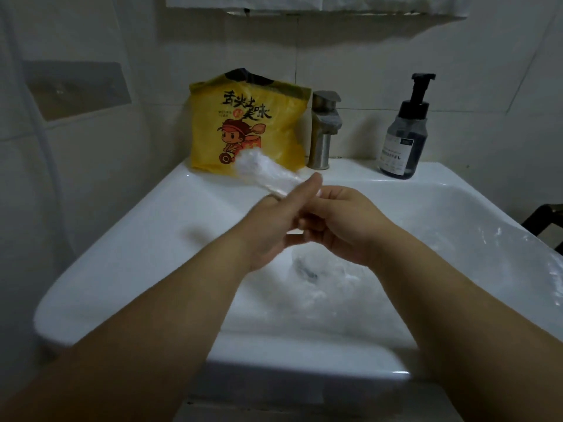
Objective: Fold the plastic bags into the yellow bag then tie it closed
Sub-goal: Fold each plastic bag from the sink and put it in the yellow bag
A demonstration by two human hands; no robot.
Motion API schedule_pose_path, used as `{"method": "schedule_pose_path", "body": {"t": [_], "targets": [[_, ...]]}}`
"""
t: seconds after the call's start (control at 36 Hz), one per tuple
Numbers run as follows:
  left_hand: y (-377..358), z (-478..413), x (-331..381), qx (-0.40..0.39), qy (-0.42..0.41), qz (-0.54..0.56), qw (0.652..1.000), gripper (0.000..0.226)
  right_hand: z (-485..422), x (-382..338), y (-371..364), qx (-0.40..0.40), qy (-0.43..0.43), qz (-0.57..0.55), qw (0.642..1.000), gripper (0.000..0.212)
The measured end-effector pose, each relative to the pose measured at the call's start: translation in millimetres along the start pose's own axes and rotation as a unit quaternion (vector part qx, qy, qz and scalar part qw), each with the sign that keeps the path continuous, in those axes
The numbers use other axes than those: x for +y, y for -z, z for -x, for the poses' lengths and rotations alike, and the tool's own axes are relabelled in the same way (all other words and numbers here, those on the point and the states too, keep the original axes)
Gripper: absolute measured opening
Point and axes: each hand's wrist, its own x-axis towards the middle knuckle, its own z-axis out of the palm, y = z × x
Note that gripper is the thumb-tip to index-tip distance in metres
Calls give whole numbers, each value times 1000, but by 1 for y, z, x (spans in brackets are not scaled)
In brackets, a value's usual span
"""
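Yellow bag [243, 129] printed "舌尖上美味" in black, pump bottle [402, 138] label illegible

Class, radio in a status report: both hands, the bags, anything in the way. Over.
Left hand and right hand both pinch one rolled clear bag. Yellow bag stands behind, beside the tap. Loose clear plastic in the sink; path unblocked.

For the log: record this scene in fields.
left hand: grips clear bag over the sink
right hand: curled on the clear bag's near end
yellow bag: upright at the sink's back edge, left of the tap
pump bottle: right of the tap
loose plastic: in the sink and over its right rim
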Motion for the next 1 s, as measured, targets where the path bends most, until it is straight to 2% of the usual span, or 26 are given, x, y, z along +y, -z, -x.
{"method": "schedule_pose_path", "body": {"t": [0.08,0.11,0.19,0.28,0.33,0.42,0.56,0.72,0.83,1.0], "targets": [[-5,-3,-3,32,-22,-9,999,35,-1,3,-3,1,-2,4,1000,21],[-4,-4,-3,47,-31,-15,998,32,-1,4,-2,-3,-8,5,1000,23],[1,-5,2,75,-60,-6,995,36,0,3,-1,-20,-26,3,999,26],[9,-8,7,170,-95,25,981,38,-1,1,0,-28,-34,8,999,26],[16,-11,7,226,-107,-1,968,40,-1,0,1,-27,-38,16,999,25],[21,-13,4,257,-110,-51,959,31,0,-2,6,-25,-44,30,998,24],[33,-5,4,210,-135,-128,960,25,0,-3,16,5,-55,47,997,18],[39,2,6,132,-87,-144,977,20,0,-7,28,43,-56,26,997,14],[38,7,9,78,-57,-112,989,18,1,-10,33,29,-49,11,998,11],[37,14,18,12,-25,-10,1000,18,4,-16,41,-25,-50,-40,998,22]]}}
